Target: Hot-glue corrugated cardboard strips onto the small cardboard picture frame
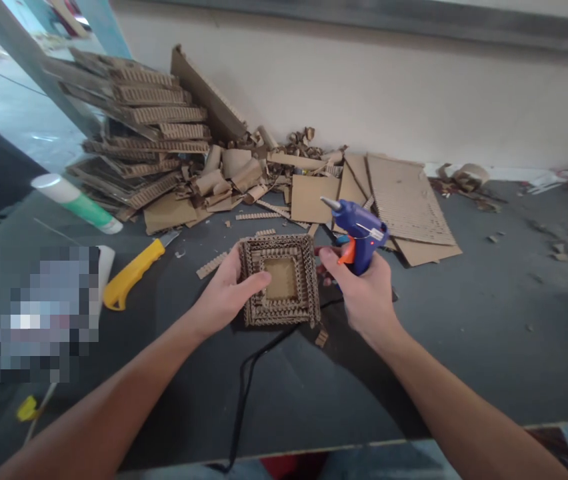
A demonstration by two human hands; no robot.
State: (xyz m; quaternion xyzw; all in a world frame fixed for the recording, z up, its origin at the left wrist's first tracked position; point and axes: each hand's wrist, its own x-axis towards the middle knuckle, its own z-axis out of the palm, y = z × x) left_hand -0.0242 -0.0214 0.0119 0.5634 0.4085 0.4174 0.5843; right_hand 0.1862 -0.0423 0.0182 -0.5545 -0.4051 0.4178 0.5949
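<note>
My left hand [229, 290] grips the left side of a square box of corrugated cardboard [309, 280], its thumb over the inner edge. Stepped rims of cardboard strips run round the box, down to a flat tan base. In my right hand [371, 293] is a blue hot glue gun [361, 230] with an orange trigger; its nozzle points up and to the left, and a small red light glows on its side. The fingers of that hand lie close to the box's right side; whether they touch it I cannot tell. A black cord [244, 387] runs below the box.
A yellow utility knife [137, 270] with its blade out lies left, near a white and green tube [79, 203]. Stacked cardboard frames [149, 113] and scraps fill the back left. Cardboard sheets [409, 200] lean by the wall. Small strips lie around the box.
</note>
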